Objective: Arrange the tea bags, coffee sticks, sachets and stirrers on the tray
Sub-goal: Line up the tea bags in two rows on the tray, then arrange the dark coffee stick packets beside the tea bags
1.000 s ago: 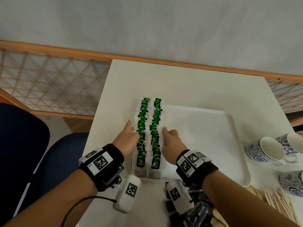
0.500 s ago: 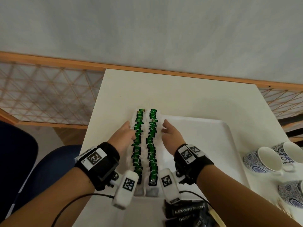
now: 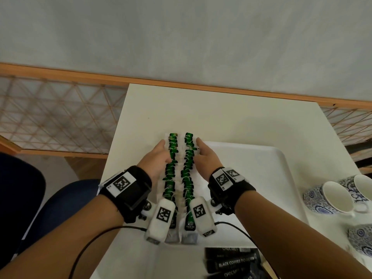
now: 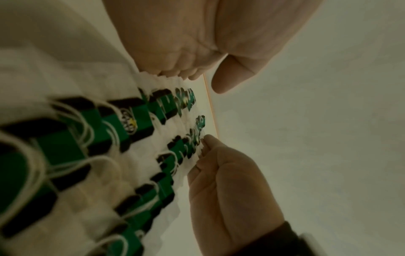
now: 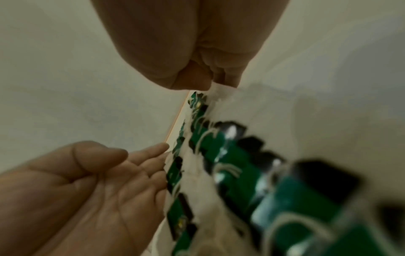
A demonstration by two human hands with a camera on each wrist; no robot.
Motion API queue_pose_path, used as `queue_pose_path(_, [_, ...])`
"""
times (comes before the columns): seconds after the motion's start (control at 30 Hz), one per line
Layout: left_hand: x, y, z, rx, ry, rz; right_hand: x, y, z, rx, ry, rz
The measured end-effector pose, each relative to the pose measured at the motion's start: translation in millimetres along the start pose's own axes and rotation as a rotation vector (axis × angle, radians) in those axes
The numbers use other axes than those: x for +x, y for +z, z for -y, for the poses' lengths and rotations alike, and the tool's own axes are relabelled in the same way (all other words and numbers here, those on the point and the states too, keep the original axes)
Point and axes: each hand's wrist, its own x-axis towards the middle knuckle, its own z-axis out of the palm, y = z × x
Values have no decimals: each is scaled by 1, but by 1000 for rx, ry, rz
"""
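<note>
A: Where are the hands?

B: The left hand [image 3: 156, 161] and right hand [image 3: 205, 160], fingers straight, press the two rows of tea bags [image 3: 180, 178] from both sides, at the left end of the tray [image 3: 261, 178].

A: Which step?

B: Squaring the rows, I think. Next the coffee sticks [image 3: 233, 262], near the front edge, need a free place beside them.

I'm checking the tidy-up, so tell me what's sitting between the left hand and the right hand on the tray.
Two rows of green-tagged tea bags lie between the left hand and the right hand, which flank their outer edges. The head view shows it best.
</note>
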Motion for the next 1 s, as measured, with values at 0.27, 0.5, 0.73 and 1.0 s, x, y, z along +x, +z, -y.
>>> queue_pose_path(0.27, [-18, -8, 33, -64, -71, -20, -56, -5, -30, -75, -2, 93])
queue_pose_path(0.5, [-52, -4, 33, 126, 65, -192, -99, -38, -39, -164, -132, -98])
queue_pose_path(0.73, [-114, 41, 68, 617, 454, 103, -187, -104, -84, -688, -257, -18])
queue_pose_path(1.0, [-171, 122, 125, 1011, 746, 465, -276, -127, -139, -976, -162, 78])
